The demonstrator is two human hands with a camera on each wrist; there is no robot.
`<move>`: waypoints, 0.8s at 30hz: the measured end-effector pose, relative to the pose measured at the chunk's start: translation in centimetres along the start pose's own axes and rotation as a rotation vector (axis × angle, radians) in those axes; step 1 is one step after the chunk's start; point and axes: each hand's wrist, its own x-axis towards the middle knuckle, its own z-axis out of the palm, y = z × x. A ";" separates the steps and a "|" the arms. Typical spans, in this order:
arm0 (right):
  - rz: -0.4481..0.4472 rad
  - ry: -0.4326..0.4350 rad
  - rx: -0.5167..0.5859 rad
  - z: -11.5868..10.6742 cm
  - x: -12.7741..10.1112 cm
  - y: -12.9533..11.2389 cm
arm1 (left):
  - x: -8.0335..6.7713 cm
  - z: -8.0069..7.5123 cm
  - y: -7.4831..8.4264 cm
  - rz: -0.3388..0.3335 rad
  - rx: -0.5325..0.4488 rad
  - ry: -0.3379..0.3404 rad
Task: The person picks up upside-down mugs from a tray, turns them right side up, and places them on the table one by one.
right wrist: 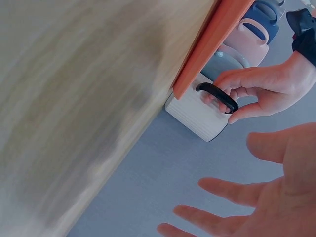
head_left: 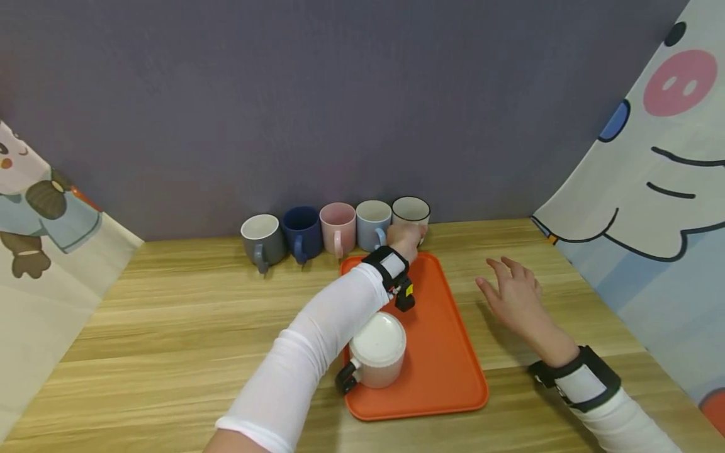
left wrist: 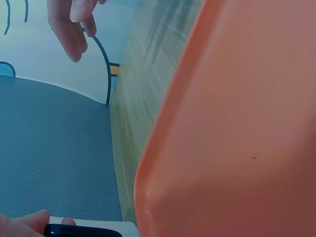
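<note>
My left hand (head_left: 405, 240) pinches the black handle (right wrist: 217, 96) of a white mug with a black rim (head_left: 411, 208), which stands upright at the right end of a row of mugs. In the right wrist view its ribbed white side (right wrist: 195, 116) shows beyond the orange tray's edge. My right hand (head_left: 514, 296) hovers over the table right of the tray (head_left: 447, 352), fingers spread and holding nothing. On the tray's near left part a white mug with a black handle (head_left: 381, 352) sits with a pale closed face up, seemingly upside down.
Left of the held mug stand a light blue mug (head_left: 373, 221), a pink mug (head_left: 338, 225), a navy mug (head_left: 302, 233) and a grey mug (head_left: 263, 240), side by side. A dark grey wall (head_left: 340, 94) rises behind them. Cartoon-printed cloth (head_left: 651, 189) flanks the wooden table (head_left: 198, 327).
</note>
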 end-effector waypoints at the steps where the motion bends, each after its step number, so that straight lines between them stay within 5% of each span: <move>1: 0.001 -0.003 0.000 0.0 0.0 0.0 | 0.0 0.0 0.0 -0.001 -0.005 -0.006; 8: 0.007 -0.011 0.007 0.2 0.1 0.0 | 0.1 0.1 -0.2 0.007 -0.054 -0.034; 13: 0.006 -0.006 0.014 0.3 0.1 0.0 | 0.3 0.4 -0.3 0.096 -0.188 -0.133; 20: -0.017 0.016 0.005 0.5 0.5 -0.3 | -1.2 -0.2 1.1 -0.040 -0.178 -0.234; 24: -0.022 0.020 0.017 0.6 0.9 -0.5 | -2.2 -0.6 1.7 -0.027 -0.122 -0.289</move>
